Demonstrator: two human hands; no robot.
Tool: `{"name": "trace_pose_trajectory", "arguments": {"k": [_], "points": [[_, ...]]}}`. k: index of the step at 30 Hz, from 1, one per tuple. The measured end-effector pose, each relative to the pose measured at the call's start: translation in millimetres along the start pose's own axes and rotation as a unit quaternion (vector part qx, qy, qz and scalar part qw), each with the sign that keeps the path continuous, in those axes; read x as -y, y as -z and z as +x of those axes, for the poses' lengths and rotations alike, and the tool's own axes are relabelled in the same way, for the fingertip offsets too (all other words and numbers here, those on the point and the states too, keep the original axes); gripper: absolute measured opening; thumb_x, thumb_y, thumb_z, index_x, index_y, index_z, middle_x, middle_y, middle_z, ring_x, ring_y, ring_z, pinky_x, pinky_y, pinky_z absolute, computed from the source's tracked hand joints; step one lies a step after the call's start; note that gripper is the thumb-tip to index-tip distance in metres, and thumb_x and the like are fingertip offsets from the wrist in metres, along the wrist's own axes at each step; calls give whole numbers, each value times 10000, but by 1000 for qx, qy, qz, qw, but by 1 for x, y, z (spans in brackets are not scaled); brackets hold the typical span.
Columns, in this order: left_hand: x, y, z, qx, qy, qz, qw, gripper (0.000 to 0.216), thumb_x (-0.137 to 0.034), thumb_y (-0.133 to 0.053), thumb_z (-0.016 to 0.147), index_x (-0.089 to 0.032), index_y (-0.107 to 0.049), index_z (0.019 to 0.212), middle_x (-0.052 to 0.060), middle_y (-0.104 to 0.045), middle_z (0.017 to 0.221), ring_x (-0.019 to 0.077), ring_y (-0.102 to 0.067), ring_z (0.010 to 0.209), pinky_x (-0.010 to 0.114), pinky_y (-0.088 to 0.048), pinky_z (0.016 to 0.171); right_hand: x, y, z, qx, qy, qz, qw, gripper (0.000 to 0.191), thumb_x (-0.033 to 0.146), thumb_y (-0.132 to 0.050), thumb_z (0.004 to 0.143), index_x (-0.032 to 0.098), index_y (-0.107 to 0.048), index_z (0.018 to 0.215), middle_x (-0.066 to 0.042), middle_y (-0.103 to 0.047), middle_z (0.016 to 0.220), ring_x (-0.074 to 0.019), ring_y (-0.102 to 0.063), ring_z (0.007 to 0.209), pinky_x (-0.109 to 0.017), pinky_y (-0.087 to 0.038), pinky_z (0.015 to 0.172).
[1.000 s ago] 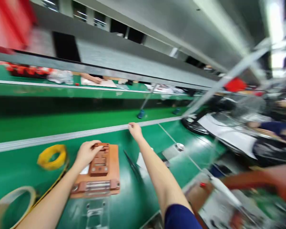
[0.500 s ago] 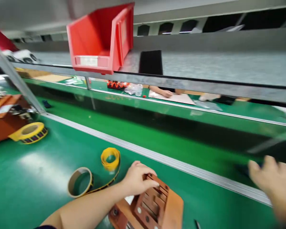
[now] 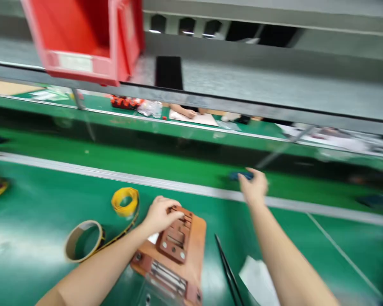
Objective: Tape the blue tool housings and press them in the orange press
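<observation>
My left hand (image 3: 162, 216) is closed on the far end of a brown slotted fixture block (image 3: 176, 236), thumb on top. The block sits over an orange-brown base plate (image 3: 198, 242) with metal rods and a clear cover at its near end. Across the metal rail, my right hand (image 3: 255, 187) has its thumb and fingers around a small dark blue object (image 3: 241, 175) on the green belt; blur hides its kind. Black tweezers (image 3: 228, 267) and a white paper piece (image 3: 258, 280) lie between my arms.
Left of the fixture are a yellow tape roll (image 3: 125, 202) and a cardboard-cored ring (image 3: 83, 241), joined by a strip. A red bin (image 3: 79, 63) rests on the overhead shelf (image 3: 242, 72). Another person's hand (image 3: 190, 113) is beyond the belt. A dark item (image 3: 376, 199) lies at right.
The view has swung right. My right hand, open above the belt before, has reached the dark blue object and closed around it. My left hand keeps its hold on the fixture block.
</observation>
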State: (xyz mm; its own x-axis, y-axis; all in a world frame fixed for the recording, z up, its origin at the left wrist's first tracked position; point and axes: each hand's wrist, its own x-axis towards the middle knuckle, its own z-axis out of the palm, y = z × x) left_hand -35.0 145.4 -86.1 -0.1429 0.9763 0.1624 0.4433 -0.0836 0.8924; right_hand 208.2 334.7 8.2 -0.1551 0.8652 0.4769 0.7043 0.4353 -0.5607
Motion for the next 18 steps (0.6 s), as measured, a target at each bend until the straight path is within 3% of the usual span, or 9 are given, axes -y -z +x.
{"name": "trace_pose_trajectory", "arguments": {"k": [2, 4, 5, 7, 9, 10, 12, 15, 18], "points": [[2, 1, 3, 9, -1, -27, 1000, 223, -423, -754, 769, -278, -776, 938, 59, -774, 1003, 291, -661, 1006, 527, -296, 1172, 14, -14, -16, -22, -68, 58, 996, 520, 533, -509, 890, 131, -599, 1208, -200, -658, 1176, -278, -670, 1021, -478, -551, 910], [4, 0, 7, 9, -2, -58, 998, 279, -456, -756, 757, -271, -760, 966, 51, -770, 1028, 289, -666, 1034, 564, -185, 1226, 24, -25, -36, -6, -75, 105, 992, 493, 491, -581, 876, 173, -561, 1252, -127, -692, 1148, -214, -685, 971, -386, -579, 869], [3, 0, 8, 1, -2, -77, 997, 316, -480, -741, 771, -262, -748, 999, 54, -764, 1057, 285, -664, 1063, 568, -163, 1235, 33, -28, -48, 30, -67, 222, 972, 499, 457, -644, 854, 183, -553, 1260, -128, -686, 1185, -221, -676, 1027, -388, -572, 903], [-3, 3, 8, -26, 0, -123, 992, 418, -549, -671, 829, -225, -710, 1090, 87, -738, 1143, 282, -645, 1144, 541, -244, 1222, 55, -28, -73, 98, -41, 366, 924, 527, 436, -728, 823, 214, -556, 1268, -113, -669, 1254, -228, -651, 1115, -392, -547, 974], [-15, 10, 6, -48, 7, -169, 984, 551, -636, -524, 910, -177, -659, 1183, 137, -709, 1196, 285, -645, 1158, 491, -433, 1112, 80, -22, -96, 147, -17, 437, 887, 538, 425, -767, 818, 237, -569, 1282, -98, -641, 1313, -230, -628, 1158, -395, -523, 1019], [-22, 15, 5, -35, 16, -198, 979, 616, -673, -447, 937, -158, -641, 1213, 154, -706, 1183, 288, -668, 1114, 463, -518, 1013, 89, -18, -106, 165, -9, 449, 878, 537, 422, -773, 823, 247, -575, 1290, -90, -628, 1332, -230, -623, 1164, -393, -521, 1023], [-37, 24, 1, 61, 62, -296, 951, 687, -708, -385, 950, -135, -630, 1240, 168, -717, 1097, 290, -715, 964, 420, -598, 810, 102, -10, -121, 203, 1, 458, 865, 540, 431, -764, 841, 261, -575, 1318, -81, -605, 1368, -237, -615, 1181, -398, -529, 1018], [-55, 32, -4, 197, 136, -426, 872, 619, -657, -543, 906, -120, -654, 1192, 160, -714, 970, 262, -713, 787, 345, -578, 633, 108, -3, -134, 236, 8, 425, 874, 578, 480, -694, 897, 263, -527, 1407, -93, -565, 1420, -258, -565, 1277, -423, -511, 1060], [-64, 30, -10, 154, 135, -436, 876, 541, -563, -641, 880, -145, -635, 1223, 143, -697, 1061, 224, -688, 836, 295, -554, 651, 115, 1, -143, 195, 43, 309, 930, 667, 506, -646, 921, 258, -435, 1504, -119, -479, 1495, -278, -469, 1386, -463, -436, 1146]]}}
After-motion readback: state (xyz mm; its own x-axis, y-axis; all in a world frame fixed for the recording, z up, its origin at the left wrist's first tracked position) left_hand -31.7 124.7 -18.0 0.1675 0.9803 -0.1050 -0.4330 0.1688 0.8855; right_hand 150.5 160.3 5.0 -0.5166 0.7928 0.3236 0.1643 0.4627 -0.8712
